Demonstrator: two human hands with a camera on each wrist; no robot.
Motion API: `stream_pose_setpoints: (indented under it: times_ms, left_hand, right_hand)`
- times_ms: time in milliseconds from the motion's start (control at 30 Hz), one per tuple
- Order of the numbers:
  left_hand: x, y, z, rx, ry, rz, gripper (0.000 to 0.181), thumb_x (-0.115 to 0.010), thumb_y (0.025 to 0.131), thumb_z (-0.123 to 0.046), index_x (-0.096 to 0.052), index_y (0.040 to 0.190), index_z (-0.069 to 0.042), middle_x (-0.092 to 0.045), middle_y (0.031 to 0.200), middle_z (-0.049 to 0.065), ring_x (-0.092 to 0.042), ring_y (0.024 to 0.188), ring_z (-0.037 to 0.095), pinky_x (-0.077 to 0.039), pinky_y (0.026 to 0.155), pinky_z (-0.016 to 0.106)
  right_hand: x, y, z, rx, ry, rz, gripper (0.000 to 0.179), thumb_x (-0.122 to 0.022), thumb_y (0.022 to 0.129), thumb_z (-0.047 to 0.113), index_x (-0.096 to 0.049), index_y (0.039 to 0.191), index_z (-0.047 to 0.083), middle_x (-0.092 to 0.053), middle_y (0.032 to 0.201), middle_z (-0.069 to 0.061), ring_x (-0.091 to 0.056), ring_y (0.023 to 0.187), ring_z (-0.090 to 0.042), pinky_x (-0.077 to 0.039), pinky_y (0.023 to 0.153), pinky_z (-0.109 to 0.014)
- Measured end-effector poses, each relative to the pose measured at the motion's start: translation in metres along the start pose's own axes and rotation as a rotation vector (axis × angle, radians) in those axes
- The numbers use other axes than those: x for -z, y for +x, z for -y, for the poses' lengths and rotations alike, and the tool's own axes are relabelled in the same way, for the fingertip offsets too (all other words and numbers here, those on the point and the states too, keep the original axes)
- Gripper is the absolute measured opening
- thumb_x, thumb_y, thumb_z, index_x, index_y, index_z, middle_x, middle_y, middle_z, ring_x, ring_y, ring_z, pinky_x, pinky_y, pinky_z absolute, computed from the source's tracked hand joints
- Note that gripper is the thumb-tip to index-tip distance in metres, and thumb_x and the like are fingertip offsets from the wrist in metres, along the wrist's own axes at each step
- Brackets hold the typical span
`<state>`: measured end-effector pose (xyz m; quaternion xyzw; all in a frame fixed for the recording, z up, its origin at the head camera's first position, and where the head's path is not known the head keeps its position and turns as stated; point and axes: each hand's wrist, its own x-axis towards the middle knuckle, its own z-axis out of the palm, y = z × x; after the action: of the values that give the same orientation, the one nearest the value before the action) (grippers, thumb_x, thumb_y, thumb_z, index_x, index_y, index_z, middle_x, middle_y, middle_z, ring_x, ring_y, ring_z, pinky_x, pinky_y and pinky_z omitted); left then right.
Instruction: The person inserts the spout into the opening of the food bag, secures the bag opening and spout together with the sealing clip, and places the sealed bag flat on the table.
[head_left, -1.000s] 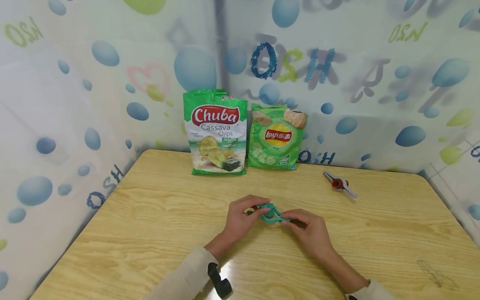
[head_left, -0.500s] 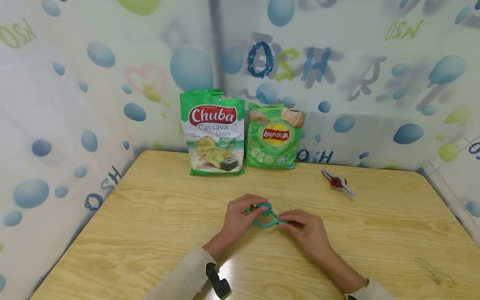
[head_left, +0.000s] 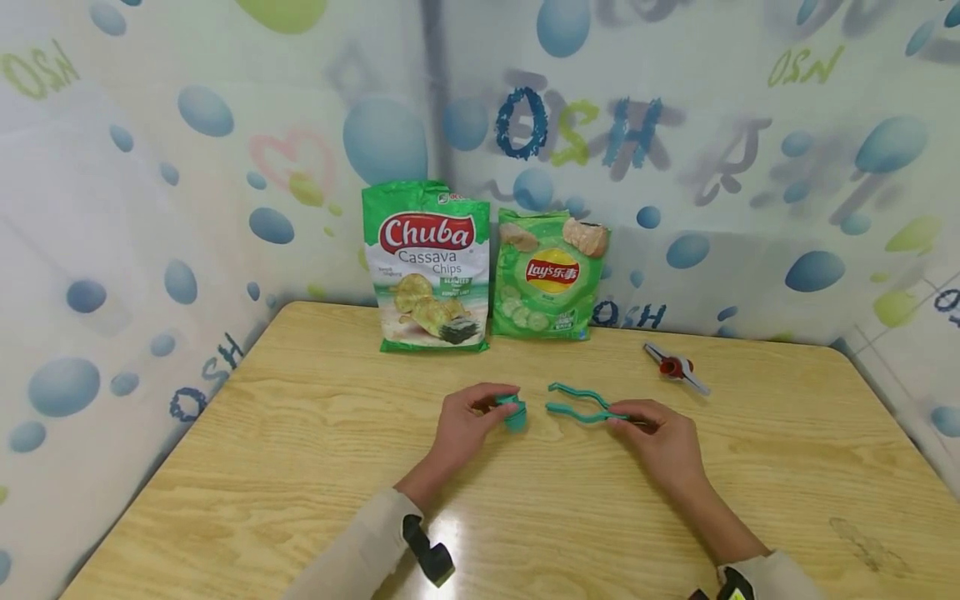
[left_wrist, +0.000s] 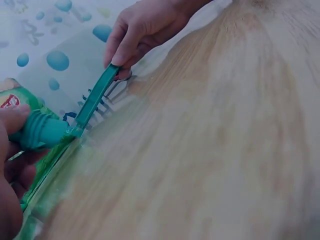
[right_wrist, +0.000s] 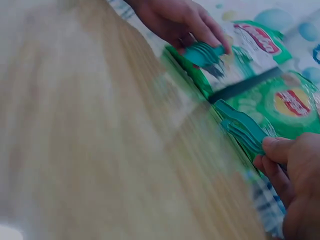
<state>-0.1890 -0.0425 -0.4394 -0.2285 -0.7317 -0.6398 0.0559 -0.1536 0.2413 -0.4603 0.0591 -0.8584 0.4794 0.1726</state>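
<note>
Teal ribbed piece [head_left: 515, 418], partly hidden, is pinched in the left hand [head_left: 462, 422], while apart from it the right hand [head_left: 666, 437] grips teal tongs [head_left: 587, 418], their joined end mostly covered inside that hold.

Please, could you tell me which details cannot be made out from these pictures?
Teal tongs: pinched end hidden by the right grip, head view.
Teal ribbed piece: partly hidden by the left grip, head view.
Chuba bag: smallest print too small, head view.
Lay's bag: partly cut off by left edge, left wrist view.
</note>
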Motion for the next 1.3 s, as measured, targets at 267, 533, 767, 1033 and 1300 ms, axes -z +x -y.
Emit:
stream_pose_setpoints:
  times_ms: [267,533,767,1033,1300]
  left_hand:
    - [0.0,0.003,0.025,0.09,0.13,0.089,0.023,-0.071,0.087,-0.017,-0.073,0.108,-0.007,-0.07,0.1,0.003,-0.063,0.086,0.018,-0.047,0.081,0.036]
    - [0.003,0.004,0.028,0.045,0.271,0.117,0.022,-0.07,0.089,-0.024,-0.073,0.108,-0.014,-0.069,0.089,-0.011,-0.063,0.084,0.008,-0.018,0.09,0.051]
    - [0.003,0.004,0.028,0.104,0.264,0.095,0.024,-0.069,0.09,-0.026,-0.071,0.11,-0.013,-0.067,0.092,-0.008,-0.06,0.087,0.012,-0.029,0.091,0.045]
    - [0.002,0.004,0.025,0.085,0.261,0.059,0.022,-0.068,0.09,-0.021,-0.07,0.108,-0.009,-0.066,0.094,0.001,-0.06,0.083,0.017,-0.038,0.089,0.04]
    - [-0.002,0.007,0.029,0.093,0.266,0.013,0.024,-0.068,0.091,-0.023,-0.07,0.111,-0.009,-0.066,0.09,0.0,-0.057,0.073,0.012,-0.034,0.084,0.044]
  right_hand:
    - [0.015,0.004,-0.016,-0.017,-0.01,-0.018,0.018,-0.076,0.083,0.017,-0.075,0.1,0.012,-0.069,0.101,-0.005,-0.066,0.082,-0.004,-0.05,0.068,-0.017]
    - [0.015,0.005,-0.02,0.025,-0.13,0.001,0.015,-0.077,0.082,0.015,-0.075,0.096,0.012,-0.068,0.105,-0.003,-0.066,0.081,-0.008,-0.049,0.067,-0.016]
    - [0.014,0.005,-0.02,0.055,-0.182,0.028,0.01,-0.077,0.081,0.007,-0.075,0.09,0.009,-0.064,0.111,-0.01,-0.063,0.092,-0.025,-0.05,0.071,-0.02]
    - [0.012,0.005,-0.021,0.075,-0.202,0.028,0.011,-0.077,0.08,0.007,-0.075,0.091,0.01,-0.06,0.113,-0.01,-0.061,0.091,-0.025,-0.049,0.071,-0.026]
    - [0.014,0.004,-0.022,0.096,-0.168,0.0,0.014,-0.077,0.081,0.011,-0.074,0.095,0.011,-0.059,0.113,-0.005,-0.056,0.08,-0.015,-0.044,0.065,-0.021]
